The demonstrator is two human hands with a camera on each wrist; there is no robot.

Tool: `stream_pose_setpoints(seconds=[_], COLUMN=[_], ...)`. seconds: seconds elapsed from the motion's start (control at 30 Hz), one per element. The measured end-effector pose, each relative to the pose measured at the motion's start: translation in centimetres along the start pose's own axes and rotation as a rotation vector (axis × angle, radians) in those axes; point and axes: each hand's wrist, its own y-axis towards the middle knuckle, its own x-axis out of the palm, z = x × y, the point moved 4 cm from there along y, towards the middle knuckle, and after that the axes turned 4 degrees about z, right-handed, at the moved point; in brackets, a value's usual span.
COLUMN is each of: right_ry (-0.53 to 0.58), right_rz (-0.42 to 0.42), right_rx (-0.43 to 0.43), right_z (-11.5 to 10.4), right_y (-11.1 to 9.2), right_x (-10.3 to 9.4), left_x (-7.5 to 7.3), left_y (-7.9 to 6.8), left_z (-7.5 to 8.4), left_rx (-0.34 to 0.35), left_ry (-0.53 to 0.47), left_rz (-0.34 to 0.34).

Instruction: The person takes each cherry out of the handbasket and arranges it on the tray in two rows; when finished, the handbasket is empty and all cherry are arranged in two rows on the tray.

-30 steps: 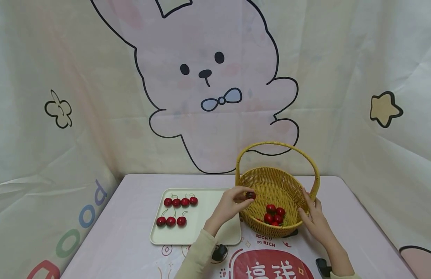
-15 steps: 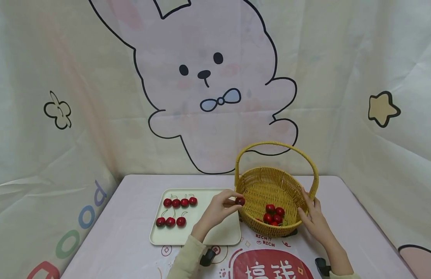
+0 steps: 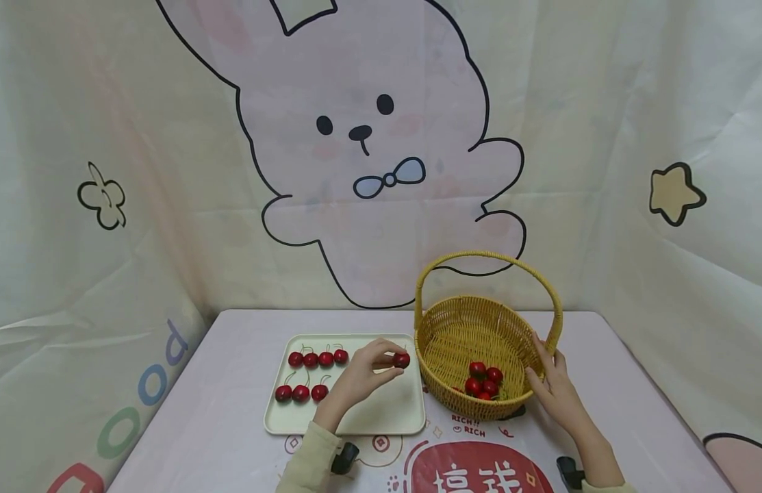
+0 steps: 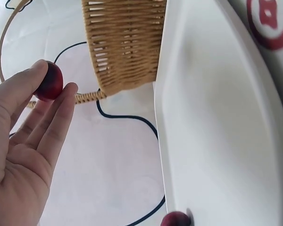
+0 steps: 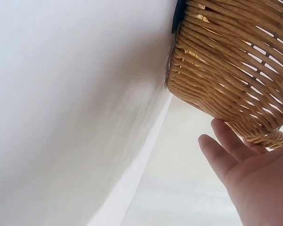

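Observation:
In the head view my left hand [image 3: 361, 373] is over the right half of a cream tray [image 3: 381, 411], pinching a dark red cherry [image 3: 402, 360] between thumb and fingertips. The left wrist view shows this cherry [image 4: 50, 82] held up above the tray's surface. Several stemmed cherries [image 3: 301, 393] lie in two rows on the tray's left half. To the right stands a yellow wicker basket [image 3: 448, 335] with a tall handle and several cherries [image 3: 477, 370] at its bottom. My right hand [image 3: 556, 390] holds the basket's right rim near the handle, fingers along the outer wall [image 5: 236, 103].
A white tablecloth [image 3: 233, 383] with a red printed patch [image 3: 479, 472] covers the table. Behind it hangs a fabric backdrop [image 3: 368, 260] with a cartoon animal, close to the basket handle. The basket's left side stands right at the tray's right edge.
My left hand has moved left from over the basket's rim to over the tray, with the cherry still pinched. The right hand and basket have stayed in place.

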Motion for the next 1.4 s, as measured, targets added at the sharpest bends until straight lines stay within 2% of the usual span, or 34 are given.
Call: stream_pose_setpoints(seconds=[0.13,0.23,0.37,0.5,0.6,0.73,1.03,1.4], right_ry=[-0.002,-0.001,-0.002,-0.004,-0.007,-0.010,-0.009,-0.010], right_rz=[-0.008,-0.010,-0.007,0.010,0.019,0.016,0.009,0.010], right_rx=[0.012,0.016,0.010,-0.014,-0.025,-0.022,-0.006,0.005], right_z=[0.2,0.2,0.2,-0.1,-0.3,-0.3,0.1,0.3], right_y=[0.0,0.0,0.0,0.0,0.0,0.0,0.0,-0.1], right_x=[0.0,0.0,0.1,0.0,-0.1,-0.1,0.1,0.0], left_x=[-0.5,-1.0,-1.8,-2.7,-3.2,-3.6,-4.6,-5.8], left_y=[-0.5,-0.9,-1.5,-1.9,-2.2,-2.8,-3.6,-4.2], left_z=[-2.2,-3.2,-3.4,-1.8,-2.1,-4.3,-5.3,-6.4], left_rx=[-0.025,-0.016,-0.027,-0.054,-0.071,-0.081,-0.111,-0.145], left_ry=[0.043,0.040,0.026,0.040,0.059,0.108,0.284,0.395], left_rz=[0.003,-0.002,-0.008,-0.015,-0.018,-0.024,-0.060,-0.064])
